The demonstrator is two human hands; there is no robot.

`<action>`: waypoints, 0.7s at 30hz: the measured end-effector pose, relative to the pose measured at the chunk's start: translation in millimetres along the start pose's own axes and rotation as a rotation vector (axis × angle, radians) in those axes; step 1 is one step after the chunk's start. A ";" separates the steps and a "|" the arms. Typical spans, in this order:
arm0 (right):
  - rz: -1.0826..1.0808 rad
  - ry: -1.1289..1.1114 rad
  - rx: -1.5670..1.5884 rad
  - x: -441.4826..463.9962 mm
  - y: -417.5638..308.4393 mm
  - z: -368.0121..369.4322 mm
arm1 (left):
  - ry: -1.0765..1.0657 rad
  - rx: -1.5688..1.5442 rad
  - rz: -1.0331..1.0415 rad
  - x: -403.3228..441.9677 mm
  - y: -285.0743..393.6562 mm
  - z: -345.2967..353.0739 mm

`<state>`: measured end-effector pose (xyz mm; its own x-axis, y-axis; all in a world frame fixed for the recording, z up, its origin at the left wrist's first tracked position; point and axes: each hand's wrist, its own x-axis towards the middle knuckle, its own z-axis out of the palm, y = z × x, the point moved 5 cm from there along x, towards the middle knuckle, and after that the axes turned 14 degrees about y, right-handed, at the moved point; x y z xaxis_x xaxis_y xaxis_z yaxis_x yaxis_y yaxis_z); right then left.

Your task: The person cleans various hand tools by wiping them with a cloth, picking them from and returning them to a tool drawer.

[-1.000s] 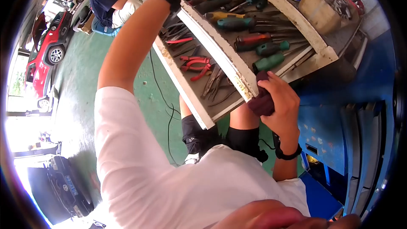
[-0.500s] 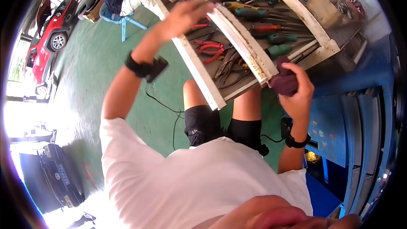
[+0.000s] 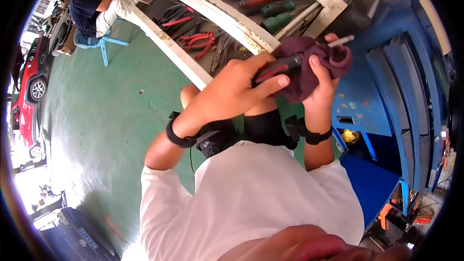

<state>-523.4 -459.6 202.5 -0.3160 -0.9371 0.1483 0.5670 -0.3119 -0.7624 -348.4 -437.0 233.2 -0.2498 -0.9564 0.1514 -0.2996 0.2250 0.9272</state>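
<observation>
My left hand (image 3: pixel 237 89) is closed round the black and red handle of a screwdriver (image 3: pixel 278 68). In my right hand (image 3: pixel 321 84) is a dark maroon cloth (image 3: pixel 299 84), bunched around the tool's shaft, whose pale end sticks out on the right. Both hands are close together, just in front of the near corner of an open drawer (image 3: pixel 263 43). Behind them in that drawer lie screwdrivers with green handles (image 3: pixel 277 22) and a red one (image 3: pixel 256 1). A lower drawer (image 3: pixel 159 38) holds red-handled pliers (image 3: pixel 199 42).
A blue cabinet (image 3: pixel 360 111) stands at the right, with a blue shelf (image 3: pixel 369 183) below. At the upper left a person (image 3: pixel 89 5) sits on a blue stool (image 3: pixel 103 43). A red car (image 3: pixel 29 96) is at the far left. My knees are under the drawers.
My left hand has come from over the drawers with the screwdriver to meet my right hand. The cloth, beside the drawer corner before, is now around the shaft. The view has shifted.
</observation>
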 end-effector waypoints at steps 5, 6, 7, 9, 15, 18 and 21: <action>0.009 0.291 0.138 19.9 -30.7 -39.2 | 0.029 0.080 0.045 -5.0 -4.5 -6.1; -0.014 0.320 0.137 22.6 -33.9 -46.7 | 0.012 0.101 0.045 -4.7 -4.0 -11.0; -0.017 0.335 0.150 20.8 -30.1 -50.5 | 0.021 0.100 0.021 -4.1 -4.4 -16.4; -0.188 0.167 -0.054 13.5 -34.2 -44.2 | 0.048 0.077 0.059 -1.2 -5.7 -17.4; -0.125 0.159 0.054 14.6 -28.4 -37.9 | 0.051 0.125 0.000 7.2 2.8 -24.2; -0.212 0.115 -0.165 18.8 -30.2 -51.3 | 0.092 0.180 0.104 8.1 1.4 -34.9; -0.249 0.275 -0.101 30.7 -49.9 -64.8 | 0.210 0.305 0.245 9.7 4.0 -53.1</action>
<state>-610.6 -462.6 204.3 -0.6347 -0.7532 0.1726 0.3737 -0.4947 -0.7846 -303.1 -455.2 256.6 -0.1641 -0.8780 0.4497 -0.5205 0.4643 0.7166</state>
